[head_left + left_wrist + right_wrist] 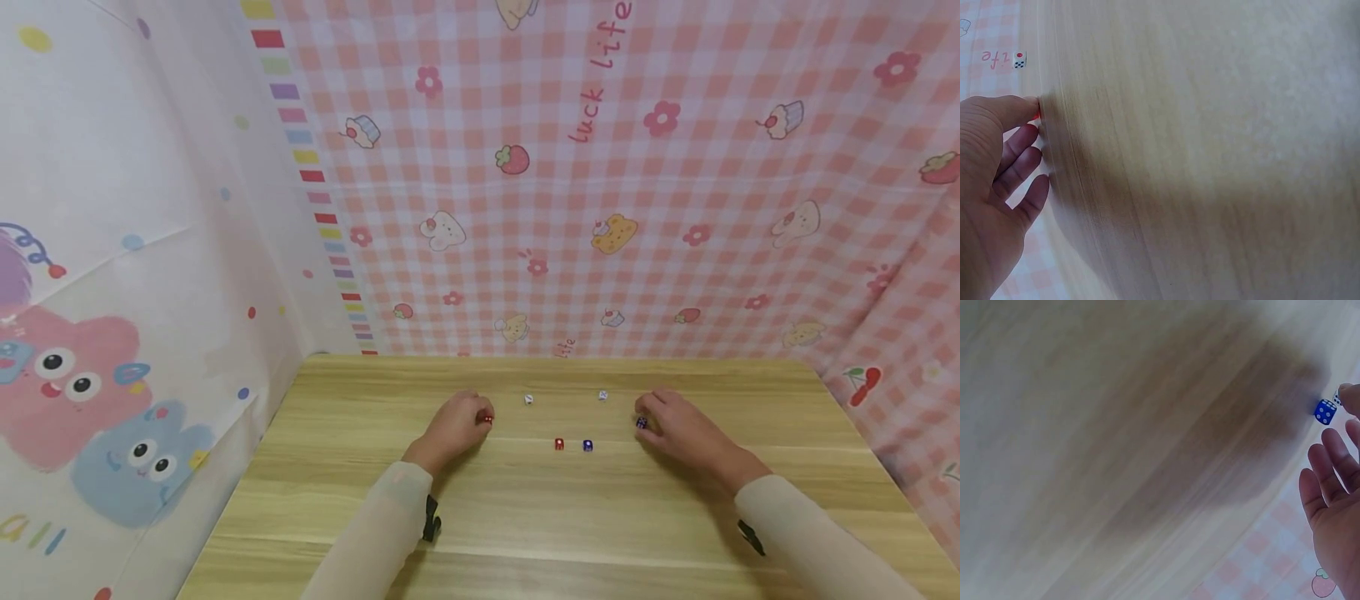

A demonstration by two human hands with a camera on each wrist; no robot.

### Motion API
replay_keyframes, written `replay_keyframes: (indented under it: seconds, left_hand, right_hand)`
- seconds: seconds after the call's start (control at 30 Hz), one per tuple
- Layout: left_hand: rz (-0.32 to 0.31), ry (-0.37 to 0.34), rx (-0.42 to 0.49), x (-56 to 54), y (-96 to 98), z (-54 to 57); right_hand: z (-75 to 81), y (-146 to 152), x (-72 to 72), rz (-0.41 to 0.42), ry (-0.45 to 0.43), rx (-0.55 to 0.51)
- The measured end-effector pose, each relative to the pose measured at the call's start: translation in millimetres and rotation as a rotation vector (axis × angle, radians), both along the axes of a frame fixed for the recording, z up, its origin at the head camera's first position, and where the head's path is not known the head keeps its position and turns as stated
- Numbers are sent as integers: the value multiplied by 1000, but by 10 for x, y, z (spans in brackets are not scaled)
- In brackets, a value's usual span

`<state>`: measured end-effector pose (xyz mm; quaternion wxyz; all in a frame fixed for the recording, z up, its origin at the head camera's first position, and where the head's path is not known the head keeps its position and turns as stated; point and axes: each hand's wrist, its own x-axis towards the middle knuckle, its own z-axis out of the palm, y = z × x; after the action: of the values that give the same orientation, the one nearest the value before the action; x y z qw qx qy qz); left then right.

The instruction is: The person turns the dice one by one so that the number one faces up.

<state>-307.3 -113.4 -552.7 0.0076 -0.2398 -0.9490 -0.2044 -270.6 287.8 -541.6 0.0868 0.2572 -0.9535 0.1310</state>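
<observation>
Pinched at the tips of my left hand (457,427) is a red die (488,419). The left wrist view shows only a sliver of this red die (1036,116), at the thumb tip low over the wood. On the other side, my right hand (681,427) has its thumb and fingers parted around a dark blue die (641,423). In the right wrist view this blue die (1325,412) shows whole, just beyond the parted fingertips. Between the hands, a second red die (559,444) and a second blue die (588,446) sit side by side.
Two white dice stand farther back on the wooden table (510,517), a left one (528,400) and a right one (602,396). A pink checked cloth (555,192) hangs behind the table's back edge. At the left hangs a white cartoon-printed cloth (202,333).
</observation>
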Motion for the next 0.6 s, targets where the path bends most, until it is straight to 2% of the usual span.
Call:
replay_keyframes:
  seconds: [0.27,0.6]
  left_hand:
    - [-7,-2,11,10,-6,14]
    - [-2,12,1,6,-11,-5]
  right_hand:
    - [-33,-11,-44,-7,-66,-18]
    - [-102,-4,-60,19,-25,-58]
